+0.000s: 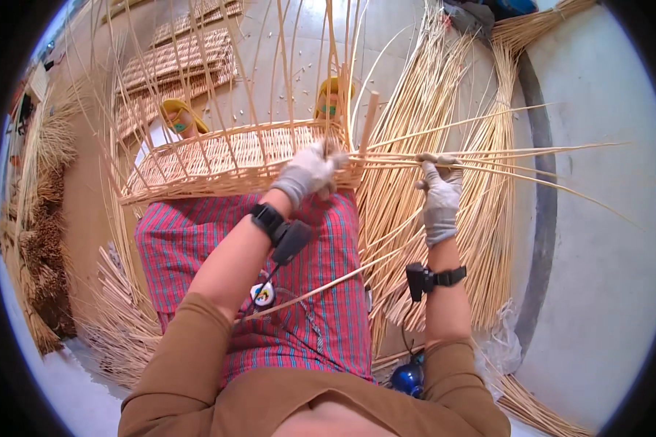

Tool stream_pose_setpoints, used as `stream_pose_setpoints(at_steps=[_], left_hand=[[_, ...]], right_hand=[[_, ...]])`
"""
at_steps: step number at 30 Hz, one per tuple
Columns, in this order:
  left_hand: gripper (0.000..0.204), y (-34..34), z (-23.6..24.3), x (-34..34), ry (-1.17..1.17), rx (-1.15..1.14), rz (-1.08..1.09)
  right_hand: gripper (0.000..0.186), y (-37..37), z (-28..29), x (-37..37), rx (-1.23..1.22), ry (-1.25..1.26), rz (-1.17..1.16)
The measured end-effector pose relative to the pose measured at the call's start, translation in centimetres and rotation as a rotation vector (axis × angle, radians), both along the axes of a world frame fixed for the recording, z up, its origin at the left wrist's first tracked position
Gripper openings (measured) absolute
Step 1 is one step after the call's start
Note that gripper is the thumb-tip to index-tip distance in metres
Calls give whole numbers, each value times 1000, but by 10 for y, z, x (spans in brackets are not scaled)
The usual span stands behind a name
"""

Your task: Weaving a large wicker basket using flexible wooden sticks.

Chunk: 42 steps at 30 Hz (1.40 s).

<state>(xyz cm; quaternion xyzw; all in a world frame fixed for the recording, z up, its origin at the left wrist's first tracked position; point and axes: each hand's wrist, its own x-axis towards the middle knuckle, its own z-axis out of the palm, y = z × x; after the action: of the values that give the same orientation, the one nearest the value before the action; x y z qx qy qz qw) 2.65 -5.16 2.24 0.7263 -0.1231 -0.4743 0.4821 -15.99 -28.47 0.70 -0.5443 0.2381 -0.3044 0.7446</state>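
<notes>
A half-woven rectangular wicker basket (204, 156), with tall upright canes, rests at the far edge of red checked cloth (182, 251) over my lap. My gloved left hand (310, 171) is at the basket's right end among the strands; motion blurs its fingers, so their grip is unclear. To the right, my gloved right hand (439, 182) is closed on several long pale canes (532, 151) running sideways from that end. A thicker wooden stick (370, 116) stands beside the corner. Black devices are strapped to both wrists.
Loose cane bundles (401, 87) spread along the right, beside a pale wall (598, 240). Woven panels (175, 62) lie at back left, near feet in yellow sandals (178, 116). Bundled material (47, 255) lines the left. A blue round object (407, 379) is low by my right arm.
</notes>
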Motion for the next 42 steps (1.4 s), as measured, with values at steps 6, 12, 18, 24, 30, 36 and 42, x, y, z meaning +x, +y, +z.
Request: stream_pose_setpoints(at_steps=[6,12,18,24,30,36,42], left_hand=[[39,-19,-30,-27,-564,228,206],[47,-18,-40,-10,-593,216,138],[37,-5,-22,-16,-376,90,27],[73,1,-7,-26,-1444,-193,78],[99,-23,-52,-37,-1286,20,-305],[90,-16,-68,-28,-1338,-55,-305],[58,-26,-84,-45,-962,-326,-55]], right_hand=[[33,14,53,184,-834,-142,441],[24,-43,84,214,-1249,200,110],[20,-40,-16,74,-411,10,-285],[13,-60,-20,92,-142,-48,-242],[16,-58,-36,97,52,364,-338],[26,-27,10,66,-84,-78,-212],[41,150,58,56,-617,-219,47]])
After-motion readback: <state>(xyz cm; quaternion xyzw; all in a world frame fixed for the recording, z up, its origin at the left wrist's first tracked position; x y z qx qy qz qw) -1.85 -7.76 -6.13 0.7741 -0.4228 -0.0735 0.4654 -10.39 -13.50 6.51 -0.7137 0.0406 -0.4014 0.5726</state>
